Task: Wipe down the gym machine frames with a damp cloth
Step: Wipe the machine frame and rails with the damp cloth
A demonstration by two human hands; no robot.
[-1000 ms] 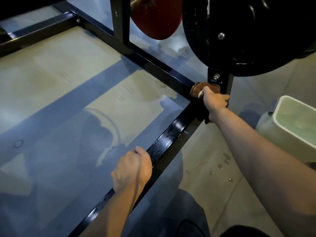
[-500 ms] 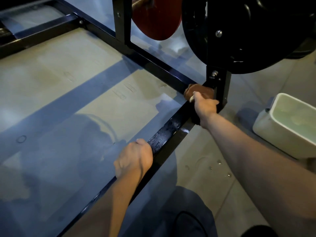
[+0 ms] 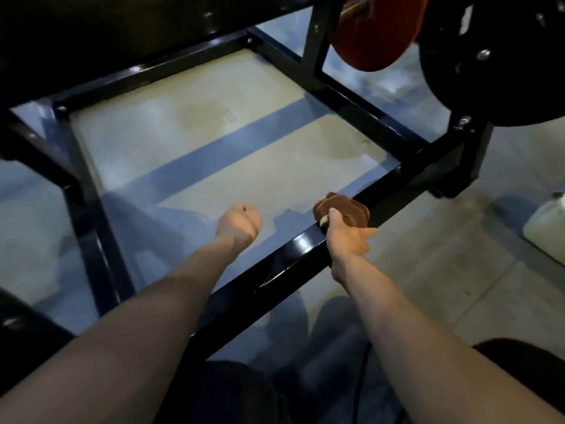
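Right hand (image 3: 347, 237) grips cloth (image 3: 344, 209) on frame bar's (image 3: 293, 249) edge; left hand (image 3: 240, 223) fisted, off it

I see a pale concrete floor (image 3: 214, 96) under everything, with a broad blue-grey stripe (image 3: 232, 151) running diagonally across it and darker stains either side of that stripe. Resting on the floor is the black machine frame (image 3: 305, 243), its low bars boxing in a rectangle of concrete; the near bar is glossy and runs from lower left up to the right corner post. A brown cloth (image 3: 345, 206) lies bunched on top of that near bar. At the right edge, a white tub (image 3: 547, 221) stands on the floor, apart from the frame. Seams cross the concrete at lower right.
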